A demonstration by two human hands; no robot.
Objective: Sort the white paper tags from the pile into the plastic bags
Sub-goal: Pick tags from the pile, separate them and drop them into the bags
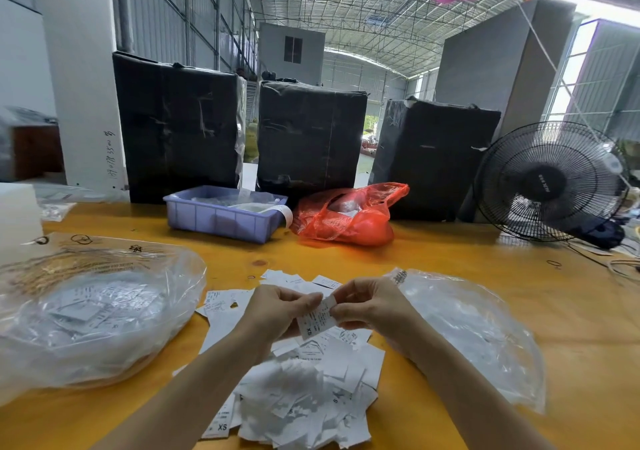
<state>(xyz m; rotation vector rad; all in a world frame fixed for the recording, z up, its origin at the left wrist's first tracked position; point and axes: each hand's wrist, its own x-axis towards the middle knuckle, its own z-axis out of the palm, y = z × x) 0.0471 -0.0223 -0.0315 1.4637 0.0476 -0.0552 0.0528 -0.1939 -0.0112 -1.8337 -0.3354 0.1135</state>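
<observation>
Orange tabletop (450, 276) is strewn with tags (304, 390) between two bags (97, 314); one tag (317, 318) is pinched in both grips, left hand (277, 311) and right hand (367, 305), inside a steel-roofed warehouse.

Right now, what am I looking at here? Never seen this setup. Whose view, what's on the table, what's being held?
There is no machine: a person works with bare hands, and the single picture comes from a wide-angle camera on their head, looking forward and down. Both hands, the left hand and the right hand, pinch one white paper tag printed XS, above a loose pile of tags on the yellow table. A clear plastic bag on the left already holds tags; another clear bag lies on the right. Further back stand a purple bin, a red bag, three black wrapped boxes and a fan.
</observation>
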